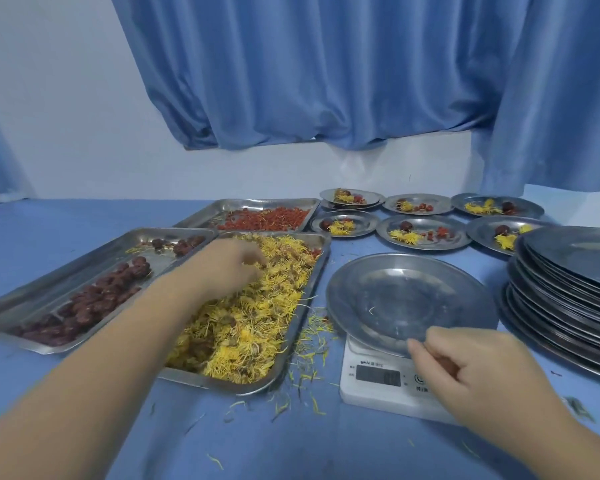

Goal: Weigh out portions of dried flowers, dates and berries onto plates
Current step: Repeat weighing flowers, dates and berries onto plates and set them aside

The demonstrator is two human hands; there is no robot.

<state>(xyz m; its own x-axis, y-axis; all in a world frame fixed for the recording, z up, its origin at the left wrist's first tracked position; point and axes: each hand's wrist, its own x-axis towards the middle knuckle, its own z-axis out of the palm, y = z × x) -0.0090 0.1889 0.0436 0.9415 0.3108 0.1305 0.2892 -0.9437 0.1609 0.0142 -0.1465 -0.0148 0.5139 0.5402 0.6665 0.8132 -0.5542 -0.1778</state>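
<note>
Head view. Step in hand: flower portion, just begun.
Left hand point(236, 268), centre frame: fingers curled down into the dried flowers point(257, 323), apparently gathering a pinch; blurred.
Right hand point(471, 368), lower right: fingers loosely curled at the near rim of the empty plate point(406, 292) on the kitchen scale point(378, 379); grip cannot be told.
Dates point(94, 303): tray, left.
Berries point(267, 218): tray, upper centre.
Filled plates point(423, 232): upper right.
Next move: carry the pinch to the plate, release lightly, check the display.

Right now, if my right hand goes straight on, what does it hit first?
Probably the near rim of the plate on the scale; the fingertips of the right hand are almost on it, though depth is unclear.
</note>
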